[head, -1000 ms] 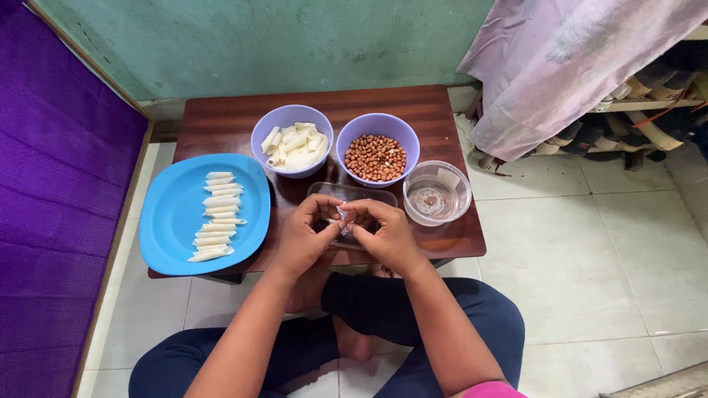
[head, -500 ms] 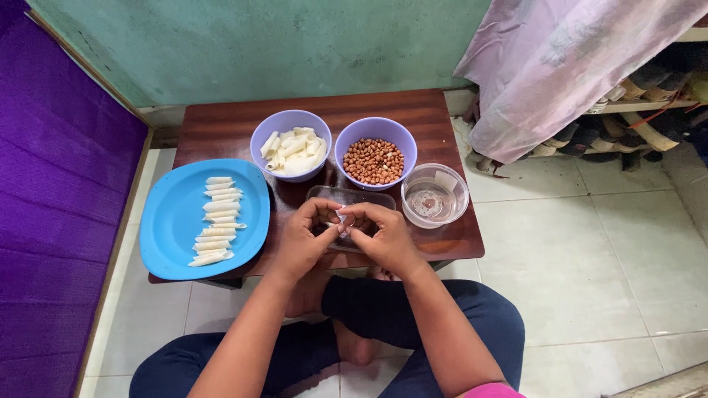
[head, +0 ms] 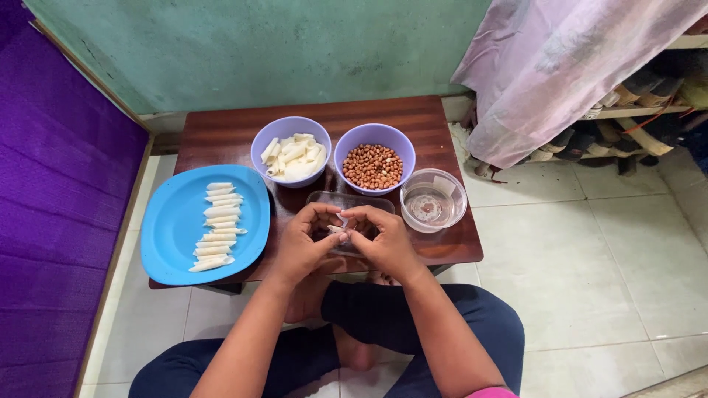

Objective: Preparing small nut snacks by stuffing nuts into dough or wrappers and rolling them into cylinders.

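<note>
A small white wrapper piece (head: 338, 230) is pinched between the fingertips of the left hand (head: 306, 239) and right hand (head: 383, 239), as before, above a clear tray (head: 324, 199) on the wooden table (head: 221, 133). Little has changed; both hands remain closed together.

No packages, labels, signs or screens.

A home interior: I sit on a tiled floor (head: 590, 280) at a low wooden worktop (head: 221, 133), beside a curtained shoe shelf (head: 627, 110) and a painted wall (head: 258, 51).
</note>
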